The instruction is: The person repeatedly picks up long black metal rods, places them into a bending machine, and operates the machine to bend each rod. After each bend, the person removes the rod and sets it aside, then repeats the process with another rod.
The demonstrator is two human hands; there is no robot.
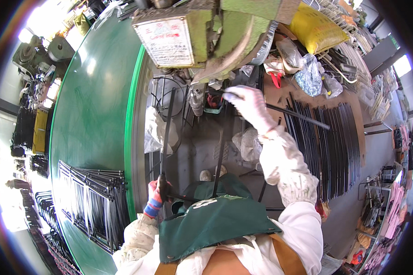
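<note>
My left hand, in a knit glove with a dark palm, grips a black metal tube frame near its corner, low on the left of my body. The frame's long tubes run away from me towards the machine. In a pale glove, my right hand is raised in front of the green machine, its fingers curled near the frame's far end. A black metal tube sticks out to the right from behind this hand; whether the fingers hold it cannot be made out.
On the left, a green-topped table bears a stack of black metal frames. Rows of black tubes lie on a brown board at the right, below plastic bags and a yellow sack. A small green container sits beneath the machine.
</note>
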